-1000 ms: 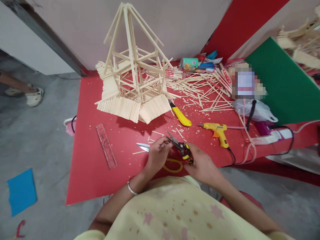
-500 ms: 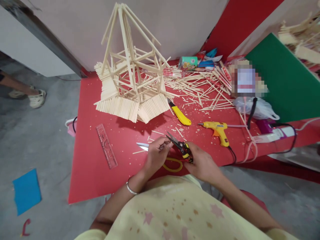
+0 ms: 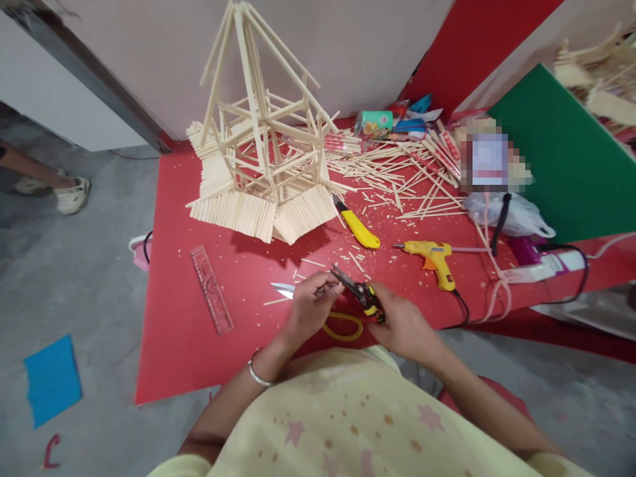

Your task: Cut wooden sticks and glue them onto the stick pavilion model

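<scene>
Low over the red table (image 3: 173, 351) — right hand (image 3: 405, 324) clamped around black-and-yellow snips (image 3: 366, 299), left hand (image 3: 314, 301) pinched together beside the blades.
Any hold there is too small to tell; yellow-handled scissors (image 3: 284, 290) lie beneath — beyond, a utility knife (image 3: 360, 228), then the wooden-stick tower (image 3: 260, 122).

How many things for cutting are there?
3: snips in the right hand, a yellow utility knife beside the stick tower, and scissors on the red table, partly hidden by the left hand. More may be hidden.

R hand (image 3: 405, 324) w/ blk/yel cutters (image 3: 366, 298), L hand (image 3: 313, 303) nr blades (image 3: 344, 276), stick tower (image 3: 255, 99) on red tbl (image 3: 179, 358)
</scene>
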Demonstrator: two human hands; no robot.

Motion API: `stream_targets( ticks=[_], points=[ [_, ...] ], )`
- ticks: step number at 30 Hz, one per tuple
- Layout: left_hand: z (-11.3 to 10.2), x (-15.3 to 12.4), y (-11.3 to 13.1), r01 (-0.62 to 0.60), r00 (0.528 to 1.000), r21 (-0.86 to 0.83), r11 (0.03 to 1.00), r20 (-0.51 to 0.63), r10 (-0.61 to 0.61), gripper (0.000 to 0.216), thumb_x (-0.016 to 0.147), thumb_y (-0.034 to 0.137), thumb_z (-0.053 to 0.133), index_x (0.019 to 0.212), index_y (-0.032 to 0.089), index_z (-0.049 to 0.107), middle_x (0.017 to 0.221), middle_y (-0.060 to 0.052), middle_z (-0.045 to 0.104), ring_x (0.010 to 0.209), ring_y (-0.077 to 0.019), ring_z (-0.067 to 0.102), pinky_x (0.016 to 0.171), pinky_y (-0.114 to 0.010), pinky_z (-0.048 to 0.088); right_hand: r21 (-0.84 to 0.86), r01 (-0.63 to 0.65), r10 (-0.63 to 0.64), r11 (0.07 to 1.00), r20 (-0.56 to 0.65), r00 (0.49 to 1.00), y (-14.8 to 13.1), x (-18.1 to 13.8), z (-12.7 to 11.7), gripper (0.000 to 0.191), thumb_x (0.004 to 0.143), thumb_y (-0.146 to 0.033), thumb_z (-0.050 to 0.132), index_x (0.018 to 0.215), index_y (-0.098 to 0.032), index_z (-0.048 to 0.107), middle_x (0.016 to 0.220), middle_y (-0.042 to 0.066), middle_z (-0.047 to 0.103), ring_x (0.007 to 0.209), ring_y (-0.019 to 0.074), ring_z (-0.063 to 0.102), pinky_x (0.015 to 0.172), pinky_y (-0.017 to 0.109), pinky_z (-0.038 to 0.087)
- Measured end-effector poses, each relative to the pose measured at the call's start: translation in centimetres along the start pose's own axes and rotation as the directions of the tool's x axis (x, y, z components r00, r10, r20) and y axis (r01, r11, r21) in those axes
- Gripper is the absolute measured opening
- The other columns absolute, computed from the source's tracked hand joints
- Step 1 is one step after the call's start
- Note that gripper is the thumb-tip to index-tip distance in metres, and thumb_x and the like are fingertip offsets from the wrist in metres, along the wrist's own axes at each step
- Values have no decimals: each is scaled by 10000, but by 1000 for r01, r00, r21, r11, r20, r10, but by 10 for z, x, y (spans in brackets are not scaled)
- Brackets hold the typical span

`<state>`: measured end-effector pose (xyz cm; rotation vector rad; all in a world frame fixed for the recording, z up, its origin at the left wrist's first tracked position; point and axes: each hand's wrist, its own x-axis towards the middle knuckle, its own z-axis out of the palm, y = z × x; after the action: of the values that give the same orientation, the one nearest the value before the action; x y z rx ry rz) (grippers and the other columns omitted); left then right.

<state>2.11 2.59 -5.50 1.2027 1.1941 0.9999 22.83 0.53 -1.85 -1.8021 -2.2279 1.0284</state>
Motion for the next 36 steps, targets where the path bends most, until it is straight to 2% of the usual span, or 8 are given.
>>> stream_targets(
  ticks=[3,9,18,23,28,31,34,36],
  points=[
    [-1,1,0,-4,1000,5,1000,-2,4,118,883,253,661,799,174,686,683,11,571,577,-104,470,563,-228,371,37,51,-50,998,-31,998,2,0,0,506,725,-170,551,1225,-217,488,1134,76,626,1005,232,613,821,301,423],
    [-4,4,-1,-52,998,25,998,27,51,126,897,244,648,802,173,691,716,2,570,588,-103,456,568,-236,348,62,17,-19,998,27,999,2,-1,1,503,735,-165,544,1230,-226,478,1057,46,639,930,212,620,768,282,410],
    [-5,4,4,-55,998,5,998,12,55,91,875,235,666,823,180,716,744,-17,627,586,-104,488,570,-243,377,-166,-100,110,981,53,992,0,2,1,367,755,-227,558,1118,-194,514,827,39,652,765,228,639,628,272,318],
    [-3,5,-4,100,995,-147,984,-6,-102,112,856,291,697,893,186,706,691,-1,647,543,-95,518,516,-220,389,-189,-181,160,965,-120,980,16,7,7,463,807,-275,587,1255,-198,498,1041,100,683,947,258,655,722,284,413],
    [-2,7,4,208,973,-395,895,-6,-229,214,794,333,761,870,174,640,672,-2,676,495,-94,555,432,-195,358,-303,-215,134,929,-265,955,23,11,6,597,834,-391,615,1355,-140,471,1161,173,648,1064,324,632,864,387,473],
    [-4,9,7,243,958,-557,794,7,-287,265,770,334,796,867,171,611,737,-17,700,534,-95,595,427,-181,363,-229,-143,78,963,-274,959,18,10,5,578,800,-330,614,1338,-167,484,1169,145,645,1055,307,638,878,389,494],
    [-8,12,3,231,954,-670,705,13,-300,254,785,320,802,877,160,627,747,-9,680,557,-69,575,472,-171,396,-110,33,-61,993,-257,965,11,8,6,590,753,-255,601,1323,-177,470,1232,141,625,1117,299,617,939,402,496],
    [-9,13,-1,229,949,-725,649,20,-313,257,782,317,813,881,161,635,720,5,651,577,-69,572,501,-174,418,-105,109,-132,988,-252,959,6,8,9,621,758,-255,593,1351,-157,436,1264,170,604,1172,328,584,977,453,484]
  ],
)
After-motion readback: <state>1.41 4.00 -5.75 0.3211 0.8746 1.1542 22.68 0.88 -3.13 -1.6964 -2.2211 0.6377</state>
